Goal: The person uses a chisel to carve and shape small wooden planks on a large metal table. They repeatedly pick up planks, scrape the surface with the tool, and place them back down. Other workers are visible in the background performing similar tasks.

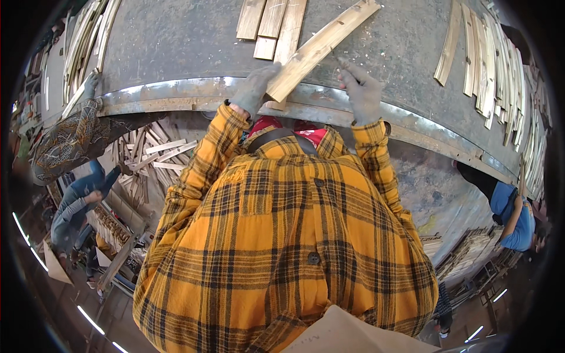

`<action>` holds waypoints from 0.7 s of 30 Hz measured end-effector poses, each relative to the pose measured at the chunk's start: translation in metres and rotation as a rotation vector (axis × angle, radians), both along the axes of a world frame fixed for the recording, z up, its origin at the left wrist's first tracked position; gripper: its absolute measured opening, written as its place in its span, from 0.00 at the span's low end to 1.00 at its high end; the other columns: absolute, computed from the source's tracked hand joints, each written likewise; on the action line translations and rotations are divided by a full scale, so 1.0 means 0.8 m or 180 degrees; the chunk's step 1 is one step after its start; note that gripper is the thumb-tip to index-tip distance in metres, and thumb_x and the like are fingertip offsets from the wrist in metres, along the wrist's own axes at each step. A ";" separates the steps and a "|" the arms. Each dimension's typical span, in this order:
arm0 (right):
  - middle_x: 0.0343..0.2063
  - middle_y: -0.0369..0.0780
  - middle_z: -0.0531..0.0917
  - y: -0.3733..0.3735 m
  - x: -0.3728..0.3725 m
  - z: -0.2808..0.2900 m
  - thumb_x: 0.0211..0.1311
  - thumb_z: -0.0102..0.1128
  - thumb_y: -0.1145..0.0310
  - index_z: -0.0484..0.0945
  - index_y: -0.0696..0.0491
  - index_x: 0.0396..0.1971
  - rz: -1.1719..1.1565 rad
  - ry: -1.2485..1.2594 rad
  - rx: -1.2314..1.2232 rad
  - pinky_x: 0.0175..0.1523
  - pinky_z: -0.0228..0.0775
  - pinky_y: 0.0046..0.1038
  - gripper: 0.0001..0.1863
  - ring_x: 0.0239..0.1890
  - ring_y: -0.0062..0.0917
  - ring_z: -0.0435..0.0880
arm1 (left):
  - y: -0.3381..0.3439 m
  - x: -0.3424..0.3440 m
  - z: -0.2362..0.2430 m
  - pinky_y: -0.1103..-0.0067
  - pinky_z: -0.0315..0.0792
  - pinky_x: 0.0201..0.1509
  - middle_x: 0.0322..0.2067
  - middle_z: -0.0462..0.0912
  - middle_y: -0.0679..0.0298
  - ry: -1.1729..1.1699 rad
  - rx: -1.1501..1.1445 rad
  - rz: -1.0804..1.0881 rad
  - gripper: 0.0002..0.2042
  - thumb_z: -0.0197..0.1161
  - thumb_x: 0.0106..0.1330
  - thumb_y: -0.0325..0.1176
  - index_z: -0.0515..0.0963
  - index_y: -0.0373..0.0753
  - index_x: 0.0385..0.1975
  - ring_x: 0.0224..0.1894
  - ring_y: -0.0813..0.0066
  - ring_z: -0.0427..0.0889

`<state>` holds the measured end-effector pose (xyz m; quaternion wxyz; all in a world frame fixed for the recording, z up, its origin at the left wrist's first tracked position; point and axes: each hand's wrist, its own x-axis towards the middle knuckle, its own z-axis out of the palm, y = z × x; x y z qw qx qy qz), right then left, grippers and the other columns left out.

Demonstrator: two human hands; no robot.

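My left hand (256, 89), in a grey glove, is closed on the near end of a long wooden plank (322, 48). The plank slants up to the right above the dark metal-edged table (176, 50), with darker knots along its face. To the right of the plank, apart from it, is my gloved right hand (362, 93). Its thumb and fingers are bent together, and whatever they pinch is too small to make out. Several shorter boards (272, 20) lie just beyond my left hand, partly under the held plank.
Long wooden strips lie in a pile (88, 41) at the table's left and in a row (479, 65) at its right. A co-worker's gloved hand (91, 85) touches the left pile. Other people work on both sides. Scrap wood (156, 156) covers the floor at left.
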<state>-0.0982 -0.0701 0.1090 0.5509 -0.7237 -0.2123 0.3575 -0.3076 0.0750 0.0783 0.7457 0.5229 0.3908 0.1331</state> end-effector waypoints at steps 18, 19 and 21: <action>0.33 0.40 0.82 0.036 -0.015 -0.023 0.56 0.61 0.76 0.84 0.43 0.46 0.0073 -0.2164 0.0080 0.36 0.73 0.28 0.17 0.29 0.31 0.81 | -0.004 0.003 0.028 0.89 0.56 0.17 0.29 0.70 0.63 -0.1148 -0.2698 0.0210 0.22 0.54 0.71 0.46 0.68 0.34 0.53 0.21 0.83 0.67; 0.33 0.41 0.82 0.044 -0.009 -0.019 0.56 0.62 0.76 0.84 0.42 0.46 0.0066 -0.2475 -0.0031 0.36 0.73 0.29 0.18 0.30 0.33 0.81 | -0.006 0.005 0.034 0.88 0.55 0.16 0.28 0.70 0.64 -0.1098 -0.2585 0.0152 0.22 0.54 0.70 0.47 0.68 0.33 0.52 0.21 0.83 0.67; 0.33 0.40 0.81 0.058 0.004 -0.045 0.55 0.62 0.75 0.83 0.39 0.46 0.0026 -0.2504 0.0123 0.38 0.73 0.30 0.19 0.31 0.34 0.81 | 0.001 0.003 0.026 0.88 0.56 0.17 0.27 0.70 0.63 -0.0863 -0.2318 -0.0110 0.23 0.54 0.69 0.46 0.67 0.31 0.51 0.21 0.82 0.67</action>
